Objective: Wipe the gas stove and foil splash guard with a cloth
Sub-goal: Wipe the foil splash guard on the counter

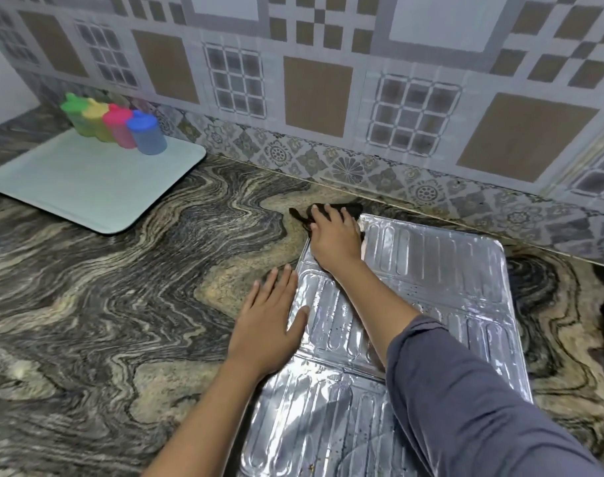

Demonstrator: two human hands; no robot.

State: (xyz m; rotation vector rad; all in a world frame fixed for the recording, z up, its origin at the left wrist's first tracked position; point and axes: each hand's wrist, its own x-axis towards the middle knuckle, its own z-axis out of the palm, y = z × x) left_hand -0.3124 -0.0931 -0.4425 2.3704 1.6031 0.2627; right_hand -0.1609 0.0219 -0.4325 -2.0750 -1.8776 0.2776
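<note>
The foil splash guard (431, 270) lies flat on the counter (121, 304), its shiny ribbed panels unfolded and flecked with dark specks. A dark cloth (352, 210) sits bunched at its far left corner, partly on foil, partly on stone, flattened under the right hand (335, 235).

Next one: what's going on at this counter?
A person wipes a foil splash guard that lies flat on the granite counter. The right hand presses a dark cloth at the guard's far left corner, fingers spread flat. The left hand rests flat at the guard's left edge, thumb on the foil. The near panels show dark specks.
</note>
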